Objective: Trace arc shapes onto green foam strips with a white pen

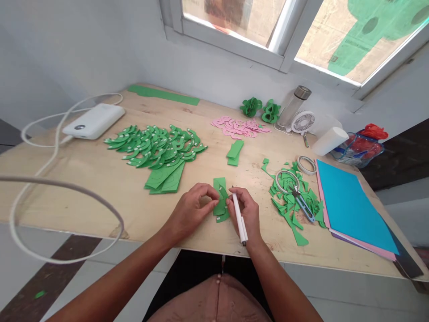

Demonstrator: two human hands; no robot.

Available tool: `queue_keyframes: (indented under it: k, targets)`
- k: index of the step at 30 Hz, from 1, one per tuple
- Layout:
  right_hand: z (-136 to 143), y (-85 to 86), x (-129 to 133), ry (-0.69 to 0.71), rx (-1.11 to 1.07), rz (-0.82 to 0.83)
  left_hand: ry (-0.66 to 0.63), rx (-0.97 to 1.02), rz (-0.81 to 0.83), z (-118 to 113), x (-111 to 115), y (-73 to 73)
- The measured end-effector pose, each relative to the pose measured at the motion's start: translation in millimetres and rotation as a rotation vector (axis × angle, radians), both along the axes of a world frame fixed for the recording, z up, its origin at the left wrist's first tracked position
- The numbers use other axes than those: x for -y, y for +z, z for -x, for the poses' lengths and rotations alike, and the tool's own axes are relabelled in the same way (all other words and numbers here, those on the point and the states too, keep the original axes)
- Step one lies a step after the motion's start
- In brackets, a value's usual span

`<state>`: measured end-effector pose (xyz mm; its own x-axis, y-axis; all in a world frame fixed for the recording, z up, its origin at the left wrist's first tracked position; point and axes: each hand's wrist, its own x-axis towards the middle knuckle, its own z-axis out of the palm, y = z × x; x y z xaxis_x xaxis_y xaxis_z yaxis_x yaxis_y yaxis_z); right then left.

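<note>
In front of me on the wooden table (196, 230) lies a rectangular green paper strip (219, 182), with a curved green paper cut-out (222, 197) on it. Another curved end with a white tab shows below the strip. My left hand (191, 209) is at the strip's left edge, thumb and index fingertips nearly together on the green paper. My right hand (250, 214) grips a white marker pen (237, 210), its dark tip pointing away from me and its cap on the near end. The right fingertips also touch the curved cut-out's right side.
Left are heaped green cut-outs (157, 145), green rectangles (167, 179) and a white power bank (95, 120) with a looping cable. Pink cut-outs (237, 127) lie at the back. Scissors (303, 203) and tape rolls (306, 165) rest among green scraps (284, 208), beside blue sheets (355, 205).
</note>
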<state>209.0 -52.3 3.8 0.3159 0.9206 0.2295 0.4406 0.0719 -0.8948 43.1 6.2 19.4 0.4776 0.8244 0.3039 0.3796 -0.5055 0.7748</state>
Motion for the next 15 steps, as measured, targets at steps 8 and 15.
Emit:
queue_keyframes:
  k: [8,15]
  targets:
    - [-5.4,0.9,1.2,-0.136,-0.089,-0.042,0.000,-0.162,-0.314,3.9,5.4,-6.7]
    - [-7.8,-6.3,0.5,-0.097,-0.063,-0.014,-0.072,-0.244,-0.345,4.0,4.3,-10.4]
